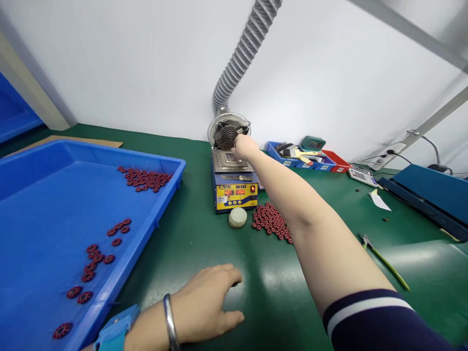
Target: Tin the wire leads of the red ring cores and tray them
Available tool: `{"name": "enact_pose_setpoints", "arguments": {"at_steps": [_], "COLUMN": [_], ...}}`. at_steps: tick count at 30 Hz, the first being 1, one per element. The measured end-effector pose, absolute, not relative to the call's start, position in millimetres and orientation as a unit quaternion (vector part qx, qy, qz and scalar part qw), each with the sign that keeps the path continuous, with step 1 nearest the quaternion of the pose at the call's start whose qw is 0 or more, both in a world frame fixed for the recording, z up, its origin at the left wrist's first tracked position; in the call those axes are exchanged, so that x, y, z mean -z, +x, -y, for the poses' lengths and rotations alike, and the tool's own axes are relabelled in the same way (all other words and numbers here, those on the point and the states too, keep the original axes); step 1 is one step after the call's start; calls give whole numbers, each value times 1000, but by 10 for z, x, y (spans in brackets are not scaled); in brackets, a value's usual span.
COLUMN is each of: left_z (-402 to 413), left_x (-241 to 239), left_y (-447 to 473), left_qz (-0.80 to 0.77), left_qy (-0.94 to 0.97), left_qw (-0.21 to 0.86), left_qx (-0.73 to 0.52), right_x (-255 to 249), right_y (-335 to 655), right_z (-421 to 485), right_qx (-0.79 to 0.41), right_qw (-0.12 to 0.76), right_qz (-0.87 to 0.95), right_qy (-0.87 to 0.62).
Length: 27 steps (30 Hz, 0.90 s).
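Note:
My right hand [245, 147] reaches out over the top of a blue and yellow solder pot [236, 195] with red digits on its front. Its fingers are closed, and anything in them is hidden. The pot's metal top [222, 162] lies just below that hand. My left hand [206, 301] is held low over the green table, thumb and fingers apart, holding nothing. A round pale block [237, 218] stands before the pot. To the right of it lies a pile of small red toothed ring cores [269, 220], partly covered by my right arm.
A big blue tray [146, 229] on the left holds more red cores [146, 179]. Behind the pot is a fan grille [224, 137] with a grey duct [241, 58]. Tool bins [340, 161], a calculator [361, 176] and green-handled cutters [387, 263] lie to the right.

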State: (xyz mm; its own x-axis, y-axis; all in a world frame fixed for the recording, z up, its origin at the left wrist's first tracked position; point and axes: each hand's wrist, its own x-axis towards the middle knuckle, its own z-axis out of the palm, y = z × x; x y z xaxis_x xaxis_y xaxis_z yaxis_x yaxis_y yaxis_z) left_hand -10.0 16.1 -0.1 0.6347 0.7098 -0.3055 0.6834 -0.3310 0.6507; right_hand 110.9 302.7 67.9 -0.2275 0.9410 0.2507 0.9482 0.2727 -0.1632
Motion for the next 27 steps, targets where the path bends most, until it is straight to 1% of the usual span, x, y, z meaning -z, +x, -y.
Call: {"name": "enact_pose_setpoints", "arguments": {"at_steps": [3,5,6,8,11,13,15,17,20,22,25,27], "left_z": [-169,-181,-190,-210,-237,-241,-223,-178,-76,-4,94,164], "left_x": [25,36,38,29,-8,-35,-49,-50,-42,-42,-64,-87], "left_y": [-122,-118,-110,-84,-47,-36,-29,-5,81,137,85,-102], "left_qz": [-428,-428,-429,-436,-461,-469,-460,-439,-428,-436,-453,-481], "left_qy": [818,817,813,790,698,616,548,510,494,496,520,553], "left_qw": [383,381,383,403,479,536,581,614,635,635,631,603], "left_qx": [-33,-63,-87,-151,-266,-336,-388,-413,-412,-402,-355,-313], "right_x": [-802,-892,-923,-932,-776,-578,-354,-151,51,118,186,261], "right_y": [1154,1210,1246,1334,1474,1548,1598,1629,1645,1645,1687,1780], "right_z": [-2964,-2839,-2740,-2461,-1860,-1391,-935,-543,-136,26,145,145], "right_qx": [10,-28,-66,-182,-376,-450,-479,-443,-314,-256,-239,-244], "right_qw": [180,234,270,342,408,427,447,471,496,498,491,478], "right_qz": [784,786,784,766,702,668,643,657,716,743,768,780], "right_qy": [-594,-571,-554,-513,-446,-411,-396,-387,-377,-367,-334,-321]}}
